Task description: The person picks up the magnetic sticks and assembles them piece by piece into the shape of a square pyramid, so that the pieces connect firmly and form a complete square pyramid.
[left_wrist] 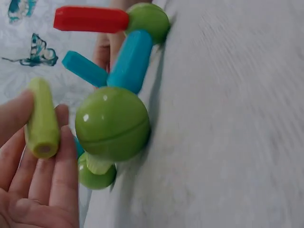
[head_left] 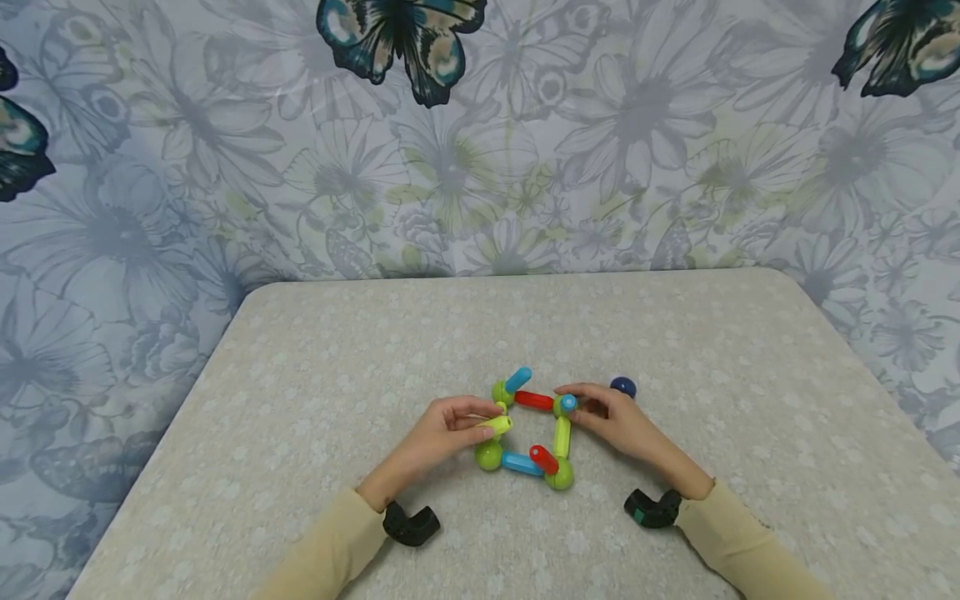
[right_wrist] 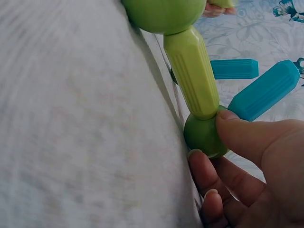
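On the table lies a four-sided frame of green balls joined by coloured magnetic-looking sticks. Its near side is a blue stick [head_left: 522, 463], its far side a red stick [head_left: 534, 402], its right side a yellow-green stick [right_wrist: 192, 71]. A second red stick [head_left: 543, 458] rises from the near-right ball [head_left: 559, 476], and blue sticks rise from both far balls. My left hand [head_left: 442, 427] pinches a loose yellow-green stick [left_wrist: 42, 118] above the near-left ball [left_wrist: 112, 124]. With thumb and fingers, my right hand [head_left: 618, 423] grips the far-right ball [right_wrist: 202, 135], below its raised blue stick [right_wrist: 266, 90].
A dark blue ball [head_left: 624, 386] sits just behind my right hand. The pale patterned tablecloth [head_left: 360, 350] covers the table, whose far edge meets a wall with flower print and butterflies. Black bands [head_left: 412, 525] are at both wrists.
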The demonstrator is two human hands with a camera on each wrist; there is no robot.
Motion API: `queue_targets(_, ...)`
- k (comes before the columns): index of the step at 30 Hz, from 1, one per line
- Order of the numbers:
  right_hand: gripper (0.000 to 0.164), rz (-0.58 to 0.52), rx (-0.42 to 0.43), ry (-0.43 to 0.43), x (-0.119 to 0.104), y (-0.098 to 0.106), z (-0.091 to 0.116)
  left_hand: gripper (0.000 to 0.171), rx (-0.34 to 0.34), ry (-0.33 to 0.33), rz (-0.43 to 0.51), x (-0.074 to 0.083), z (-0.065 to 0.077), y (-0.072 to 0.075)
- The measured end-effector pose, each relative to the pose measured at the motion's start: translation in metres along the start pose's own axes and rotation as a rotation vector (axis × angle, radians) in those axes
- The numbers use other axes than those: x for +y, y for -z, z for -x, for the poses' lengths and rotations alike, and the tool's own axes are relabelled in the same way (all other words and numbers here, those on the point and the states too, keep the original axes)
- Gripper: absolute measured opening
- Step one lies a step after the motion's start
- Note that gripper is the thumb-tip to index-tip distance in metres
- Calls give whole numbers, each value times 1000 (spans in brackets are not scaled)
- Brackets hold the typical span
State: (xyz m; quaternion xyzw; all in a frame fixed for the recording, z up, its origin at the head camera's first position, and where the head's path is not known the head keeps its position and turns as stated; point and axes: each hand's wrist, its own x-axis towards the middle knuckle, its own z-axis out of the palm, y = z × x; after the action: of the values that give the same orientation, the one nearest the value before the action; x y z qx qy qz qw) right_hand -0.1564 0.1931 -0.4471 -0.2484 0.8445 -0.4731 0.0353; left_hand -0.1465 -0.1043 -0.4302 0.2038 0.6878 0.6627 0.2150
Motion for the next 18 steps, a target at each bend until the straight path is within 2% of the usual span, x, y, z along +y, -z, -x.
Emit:
queue_targets(4, 30, 3, 5, 7, -11, 1, 0, 41, -4, -33, 110, 0, -1, -1)
queue_targets(10, 29, 0, -4, 1, -36, 7, 1, 42, -36, 13, 230, 1, -1, 1)
queue_targets(13, 29, -3, -2, -3, -30, 6, 1, 41, -42, 19, 234, 2, -1, 1)
queue_targets(18, 31, 10, 6, -3, -6, 1, 1, 41, -64, 11, 232, 3, 0, 2)
